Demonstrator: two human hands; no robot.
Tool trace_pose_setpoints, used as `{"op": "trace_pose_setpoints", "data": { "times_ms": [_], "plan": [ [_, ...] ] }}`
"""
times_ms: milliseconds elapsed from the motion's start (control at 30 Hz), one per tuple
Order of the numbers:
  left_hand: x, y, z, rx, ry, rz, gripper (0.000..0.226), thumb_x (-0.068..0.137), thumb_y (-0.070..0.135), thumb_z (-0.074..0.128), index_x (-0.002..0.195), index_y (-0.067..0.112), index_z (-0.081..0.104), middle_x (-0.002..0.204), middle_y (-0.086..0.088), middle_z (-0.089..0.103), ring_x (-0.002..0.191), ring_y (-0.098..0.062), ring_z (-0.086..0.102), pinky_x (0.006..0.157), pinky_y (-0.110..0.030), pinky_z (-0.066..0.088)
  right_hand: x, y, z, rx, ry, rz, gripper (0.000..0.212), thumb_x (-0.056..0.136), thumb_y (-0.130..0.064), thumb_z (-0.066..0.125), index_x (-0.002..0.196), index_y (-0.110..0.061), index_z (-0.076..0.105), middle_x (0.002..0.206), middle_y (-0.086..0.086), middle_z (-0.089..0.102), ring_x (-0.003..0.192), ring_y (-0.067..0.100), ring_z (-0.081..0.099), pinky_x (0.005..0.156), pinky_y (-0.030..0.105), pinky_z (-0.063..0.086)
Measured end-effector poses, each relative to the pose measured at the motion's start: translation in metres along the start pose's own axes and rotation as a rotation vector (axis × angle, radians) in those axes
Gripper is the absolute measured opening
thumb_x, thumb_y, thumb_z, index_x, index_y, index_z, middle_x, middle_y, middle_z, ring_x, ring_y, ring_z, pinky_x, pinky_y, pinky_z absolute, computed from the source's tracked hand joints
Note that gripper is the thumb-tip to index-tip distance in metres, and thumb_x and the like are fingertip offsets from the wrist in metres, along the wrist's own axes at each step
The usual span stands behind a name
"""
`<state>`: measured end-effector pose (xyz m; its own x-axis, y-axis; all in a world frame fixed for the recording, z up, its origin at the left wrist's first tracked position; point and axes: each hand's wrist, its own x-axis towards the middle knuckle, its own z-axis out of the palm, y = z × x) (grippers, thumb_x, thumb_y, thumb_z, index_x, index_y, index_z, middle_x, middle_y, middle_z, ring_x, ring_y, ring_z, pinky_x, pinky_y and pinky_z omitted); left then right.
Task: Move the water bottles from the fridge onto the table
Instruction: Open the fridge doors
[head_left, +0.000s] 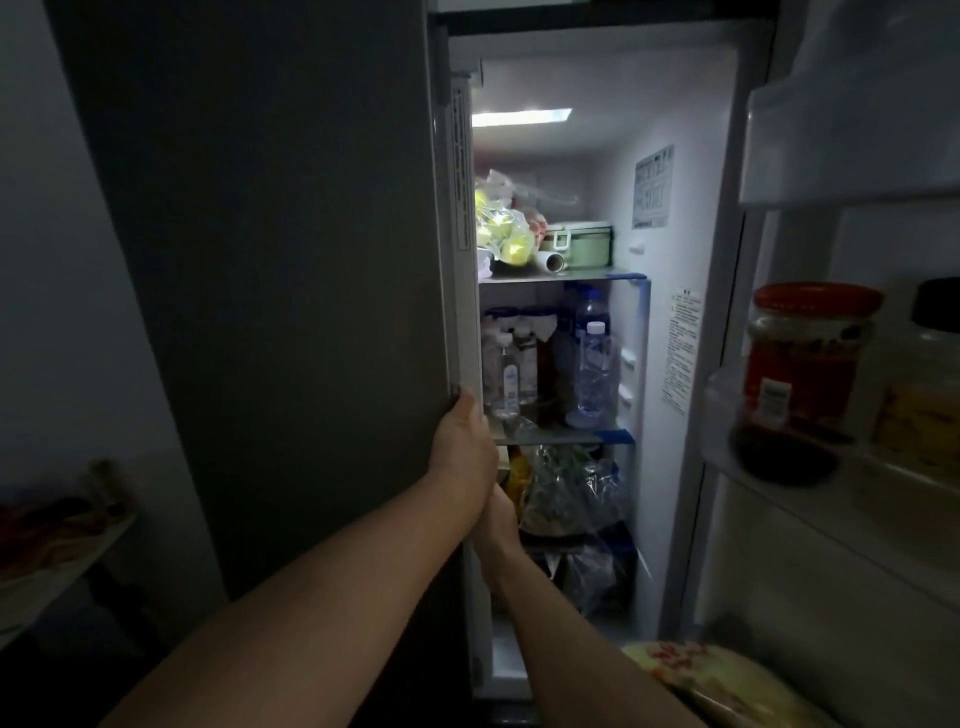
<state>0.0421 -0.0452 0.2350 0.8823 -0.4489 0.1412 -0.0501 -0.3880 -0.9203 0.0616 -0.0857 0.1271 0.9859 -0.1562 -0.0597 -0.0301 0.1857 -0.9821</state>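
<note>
The fridge's right-hand compartment stands open and lit. On its middle shelf (613, 435) a clear water bottle (593, 369) with a white cap stands upright, a taller blue-capped bottle (590, 306) behind it and a smaller bottle (508, 379) further left among jars. My left hand (464, 447) is curled around the edge of the closed left door (291, 291), level with that shelf. My right hand (500, 514) reaches in just below, toward the lower shelf; my left wrist hides most of it, and its fingers do not show.
The open right door (841, 571) holds a red-lidded jar (810, 353) and other containers in its rack. Bagged food fills the top and lower shelves. A table edge (57, 566) with dim items sits at the far left. A yellow wrapped package (727, 680) lies at bottom right.
</note>
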Motion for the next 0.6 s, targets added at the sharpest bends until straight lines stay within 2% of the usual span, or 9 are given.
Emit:
{"op": "trace_pose_setpoints", "data": {
  "times_ms": [133, 233, 267, 367, 433, 500, 600],
  "plan": [
    [0.001, 0.001, -0.003, 0.013, 0.021, 0.012, 0.052, 0.1, 0.042, 0.035, 0.14, 0.012, 0.049, 0.147, -0.018, 0.042, 0.135, -0.041, 0.031, 0.111, -0.06, 0.01, -0.011, -0.003, 0.001, -0.017, 0.009, -0.03, 0.026, 0.102, -0.016, 0.046, 0.089, -0.018, 0.068, 0.088, 0.002, 0.072, 0.082, 0.014, 0.067, 0.063, 0.024, 0.053],
    [-0.014, -0.002, -0.003, -0.046, 0.077, 0.001, 0.052, 0.098, 0.046, 0.038, 0.135, 0.012, 0.053, 0.14, -0.014, 0.048, 0.129, -0.037, 0.036, 0.108, -0.058, 0.015, -0.023, 0.001, 0.0, -0.016, 0.022, -0.031, 0.029, 0.101, -0.012, 0.043, 0.091, -0.004, 0.069, 0.096, 0.016, 0.071, 0.091, 0.026, 0.065, 0.075, 0.035, 0.051],
    [-0.022, -0.003, -0.002, -0.077, 0.105, -0.007, 0.051, 0.096, 0.046, 0.042, 0.132, 0.012, 0.056, 0.136, -0.014, 0.051, 0.126, -0.036, 0.037, 0.106, -0.058, 0.017, -0.031, 0.002, -0.002, -0.028, 0.025, -0.027, 0.029, 0.098, -0.01, 0.043, 0.089, 0.0, 0.068, 0.093, 0.019, 0.069, 0.086, 0.027, 0.064, 0.073, 0.037, 0.049],
    [-0.056, -0.005, 0.003, -0.175, 0.172, -0.043, 0.048, 0.089, 0.043, 0.054, 0.124, 0.011, 0.061, 0.128, -0.014, 0.055, 0.119, -0.034, 0.04, 0.1, -0.055, 0.02, -0.055, 0.009, -0.006, -0.048, 0.071, -0.066, 0.022, 0.091, -0.009, 0.051, 0.074, -0.004, 0.065, 0.076, 0.014, 0.066, 0.071, 0.023, 0.06, 0.064, 0.035, 0.047],
    [-0.089, -0.008, 0.009, -0.274, 0.224, -0.096, 0.047, 0.084, 0.04, 0.059, 0.119, 0.009, 0.063, 0.125, -0.015, 0.055, 0.119, -0.035, 0.04, 0.1, -0.055, 0.018, -0.076, 0.01, -0.003, -0.048, 0.112, -0.116, 0.017, 0.093, -0.017, 0.058, 0.081, -0.008, 0.064, 0.075, 0.007, 0.065, 0.069, 0.018, 0.059, 0.06, 0.029, 0.046],
    [-0.123, -0.015, 0.015, -0.429, 0.323, -0.13, 0.039, 0.083, 0.037, 0.056, 0.112, 0.012, 0.065, 0.119, -0.014, 0.058, 0.114, -0.033, 0.043, 0.099, -0.052, 0.022, -0.096, 0.013, 0.005, -0.047, 0.054, -0.157, 0.016, 0.097, -0.027, 0.059, 0.092, -0.012, 0.063, 0.082, 0.003, 0.066, 0.075, 0.013, 0.061, 0.063, 0.024, 0.048],
    [-0.175, -0.033, 0.02, -0.67, 0.472, -0.201, 0.025, 0.075, 0.03, 0.059, 0.096, 0.019, 0.066, 0.103, -0.009, 0.062, 0.101, -0.028, 0.051, 0.088, -0.044, 0.034, -0.135, 0.022, 0.029, -0.14, -0.094, -0.232, 0.039, 0.098, -0.039, 0.054, 0.098, -0.001, 0.062, 0.092, 0.021, 0.066, 0.078, 0.013, 0.059, 0.07, 0.027, 0.048]
  ]
}}
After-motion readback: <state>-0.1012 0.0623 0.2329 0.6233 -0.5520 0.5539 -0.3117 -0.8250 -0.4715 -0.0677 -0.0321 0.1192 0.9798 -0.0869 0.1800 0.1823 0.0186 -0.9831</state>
